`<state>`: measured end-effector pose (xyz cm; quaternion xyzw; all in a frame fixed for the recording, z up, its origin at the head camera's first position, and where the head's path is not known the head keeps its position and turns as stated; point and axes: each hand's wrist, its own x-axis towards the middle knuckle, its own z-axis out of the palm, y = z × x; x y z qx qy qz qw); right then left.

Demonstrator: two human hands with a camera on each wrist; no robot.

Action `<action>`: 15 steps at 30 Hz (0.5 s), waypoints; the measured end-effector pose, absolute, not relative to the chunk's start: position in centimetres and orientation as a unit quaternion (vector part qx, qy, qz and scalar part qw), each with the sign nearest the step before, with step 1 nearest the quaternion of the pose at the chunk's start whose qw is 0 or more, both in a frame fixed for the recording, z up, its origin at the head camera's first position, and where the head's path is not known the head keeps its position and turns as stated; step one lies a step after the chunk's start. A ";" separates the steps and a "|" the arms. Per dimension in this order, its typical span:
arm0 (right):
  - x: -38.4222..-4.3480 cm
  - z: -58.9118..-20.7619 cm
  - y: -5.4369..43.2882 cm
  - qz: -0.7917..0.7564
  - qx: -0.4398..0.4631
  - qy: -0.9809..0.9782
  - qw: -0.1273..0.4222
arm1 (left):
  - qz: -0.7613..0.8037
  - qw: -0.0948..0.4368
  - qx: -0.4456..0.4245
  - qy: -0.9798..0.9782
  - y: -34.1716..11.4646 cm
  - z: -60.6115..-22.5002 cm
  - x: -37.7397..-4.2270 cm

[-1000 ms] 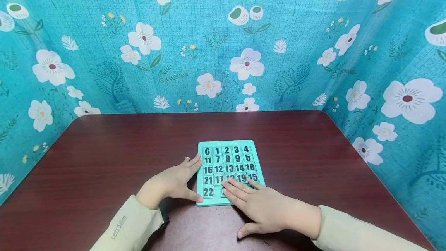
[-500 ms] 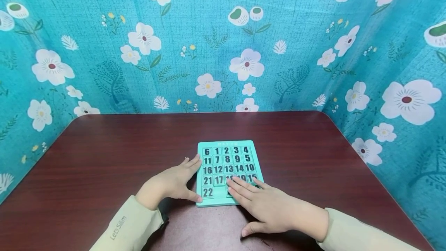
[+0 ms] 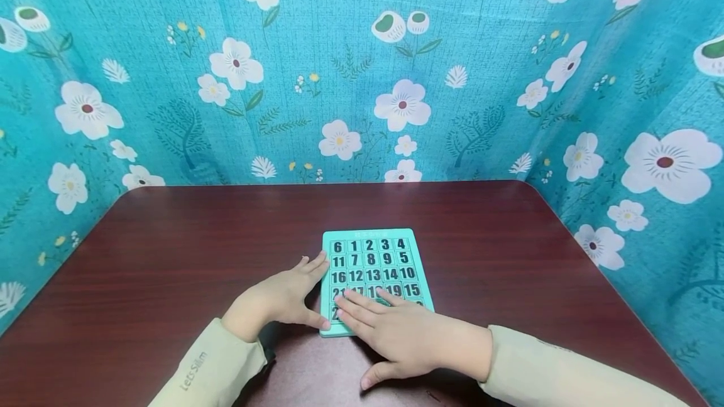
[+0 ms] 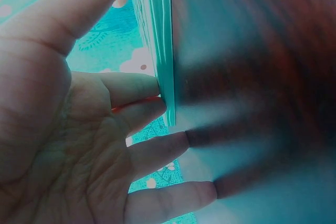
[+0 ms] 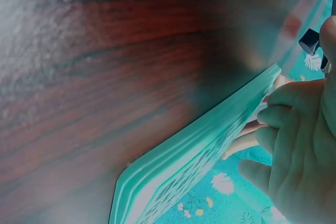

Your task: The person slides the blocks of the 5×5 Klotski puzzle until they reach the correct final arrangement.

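Observation:
A mint-green number sliding puzzle (image 3: 371,260) lies flat on the table, its upper rows reading 6 1 2 3 4, 11 7 8 9 5 and 16 12 13 14 10. Along its left edge rests my left hand (image 3: 283,294), thumb at the near-left corner and fingertips farther up the side. In the left wrist view, straight fingers (image 4: 157,153) meet the frame's edge and the tabletop. My right hand (image 3: 404,335) lies across the two nearest rows with straight fingers, fingertips over the lower left tiles. It hides most of the bottom row. The right wrist view shows the puzzle's thick rim (image 5: 210,116) beside that hand.
The dark red-brown table (image 3: 226,225) extends around the puzzle on all sides. A turquoise flowered curtain (image 3: 305,80) hangs behind the table and along both sides. Pale sleeves (image 3: 209,363) cover both forearms.
My right hand first moved slightly right, uncovering a gap beside tile 22, then slid left across the lower rows and now covers that gap. The left hand has stayed at the edge.

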<state>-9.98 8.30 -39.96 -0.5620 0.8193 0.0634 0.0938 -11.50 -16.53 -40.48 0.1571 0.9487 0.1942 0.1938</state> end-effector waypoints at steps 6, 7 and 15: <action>-9.9 -40.1 8.1 0.079 -0.564 0.816 0.099 | 0.186 0.195 0.158 0.950 -16.5 -40.4 -11.6; -9.9 -40.2 8.2 0.078 -0.563 0.817 0.100 | 0.186 0.195 0.158 0.950 -16.5 -40.4 -11.6; -9.9 -40.4 9.2 0.071 -0.553 0.824 0.102 | 0.189 0.190 0.153 0.951 -16.6 -40.6 -11.5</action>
